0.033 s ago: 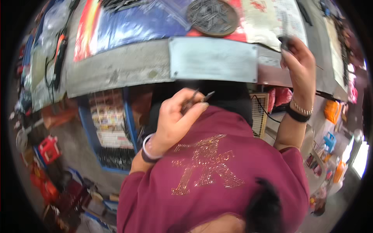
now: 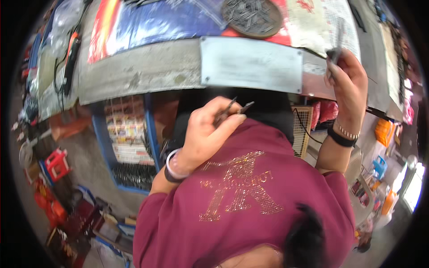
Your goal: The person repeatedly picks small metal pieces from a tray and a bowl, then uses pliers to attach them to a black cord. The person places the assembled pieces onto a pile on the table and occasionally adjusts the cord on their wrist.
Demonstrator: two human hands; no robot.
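Observation:
My left hand [image 2: 206,130] is in front of my body, just short of the table edge, closed on small pointed metal pieces [image 2: 246,107]. Their dark tips stick out past the thumb and fingers; their exact kind is hard to make out. Farther right, my right hand [image 2: 348,82] is raised by the bench front and pinches a slim grey metal strip [image 2: 340,38], blurred and pointing away from me. Something dark shows at its fingertips. Between the hands, a pale metal plate [image 2: 251,67] is fixed to the table edge. Beyond it, a round tray [image 2: 278,27] holds many loose grey metal pieces.
Blue plastic sheeting [image 2: 170,27] covers the table's far left part. A black tool with an orange end [image 2: 71,62] lies at left. Under the table is a blue-framed crate [image 2: 99,138]; a red stool [image 2: 57,164] stands on the floor at left.
The view has shifted slightly, so the table appears higher and farther right. Both hands keep their grips; the grey strip in my right hand shows more plainly.

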